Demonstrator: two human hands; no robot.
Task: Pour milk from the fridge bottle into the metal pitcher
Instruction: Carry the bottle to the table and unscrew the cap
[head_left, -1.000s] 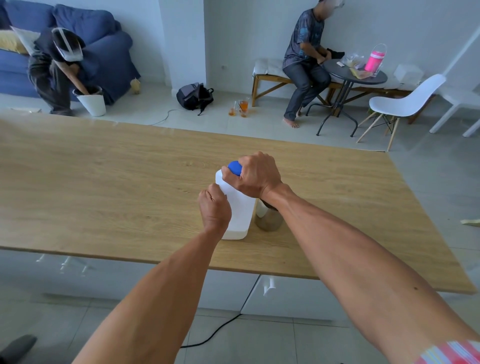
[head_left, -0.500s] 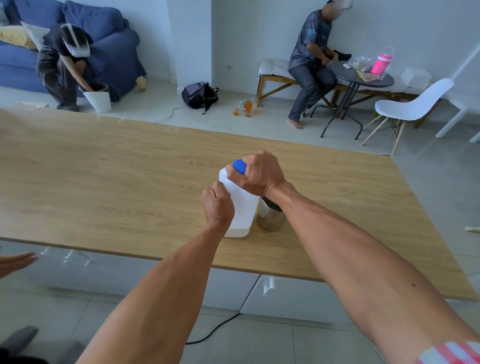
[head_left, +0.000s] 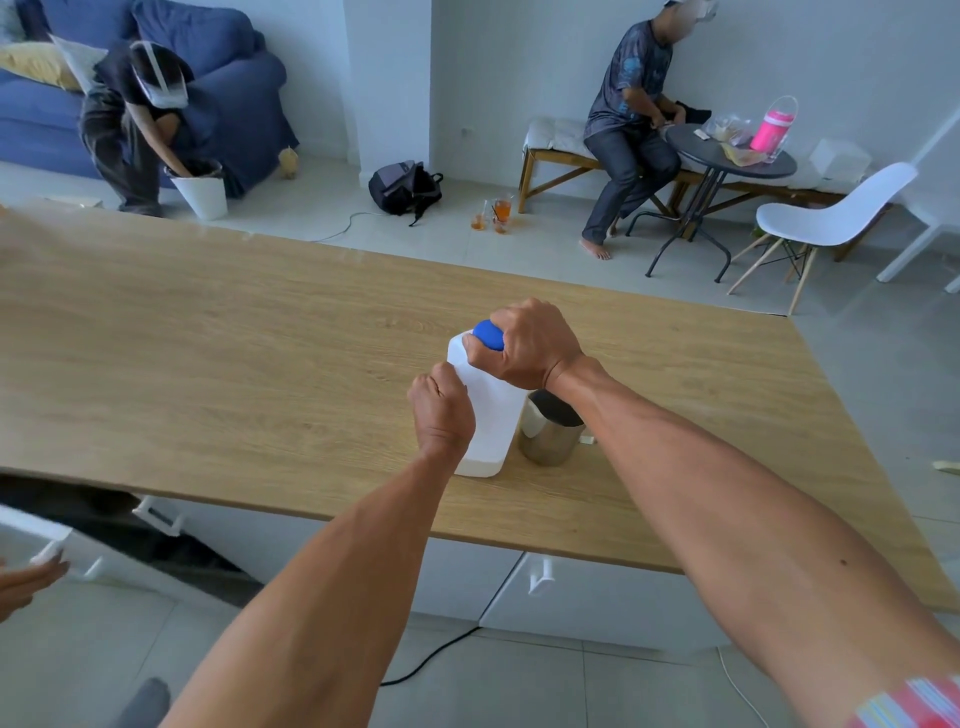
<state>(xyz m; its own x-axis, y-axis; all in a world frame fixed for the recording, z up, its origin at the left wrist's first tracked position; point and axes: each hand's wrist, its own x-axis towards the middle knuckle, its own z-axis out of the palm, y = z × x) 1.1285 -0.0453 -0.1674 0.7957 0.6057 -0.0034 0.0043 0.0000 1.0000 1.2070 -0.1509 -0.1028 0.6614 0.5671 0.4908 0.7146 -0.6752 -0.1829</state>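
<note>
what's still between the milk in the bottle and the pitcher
The blue cap, gripped by the right hand. The left hand steadies the bottle. The pitcher stands open beside it.

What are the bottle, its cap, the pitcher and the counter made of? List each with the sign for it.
Milk bottle: likely plastic; matte, opaque white, softly rounded edges.
Cap: probably plastic; smooth solid blue, under the right hand.
Pitcher: metal, apparently steel; shiny wall with reflections.
Counter: wood or wood-look laminate; pale grain, satin sheen.
The left hand holds the bottle's side.
</note>
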